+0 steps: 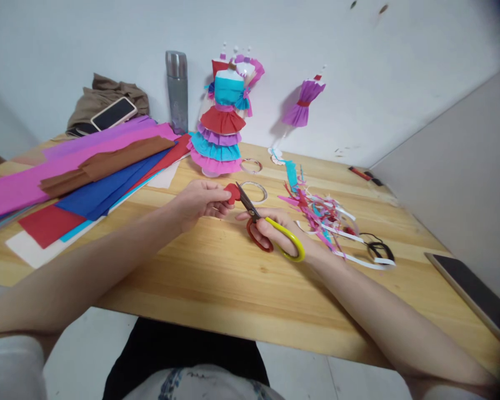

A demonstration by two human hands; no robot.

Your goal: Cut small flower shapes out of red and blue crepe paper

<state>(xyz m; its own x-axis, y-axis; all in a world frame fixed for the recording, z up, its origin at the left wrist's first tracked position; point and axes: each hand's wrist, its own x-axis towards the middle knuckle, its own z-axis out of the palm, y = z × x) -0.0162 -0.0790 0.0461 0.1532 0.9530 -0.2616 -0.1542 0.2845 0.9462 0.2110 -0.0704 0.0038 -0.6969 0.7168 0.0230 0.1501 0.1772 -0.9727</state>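
Paper (232, 193) in left hand (202, 203), near scissors (280, 229)

Soft light casts faint shadows; the right corners are dark.

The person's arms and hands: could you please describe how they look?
The left hand and right hand wear no gloves, and the forearms are bare, with no watch visible. A white sleeve ends near the left elbow; the right sleeve shows only a pale edge.

A pale wall (108, 33) with a few dark marks (383, 9) rises behind the wooden table (212, 294); a grey surface (462, 150) borders its right side. The floor (298, 369) is pale.
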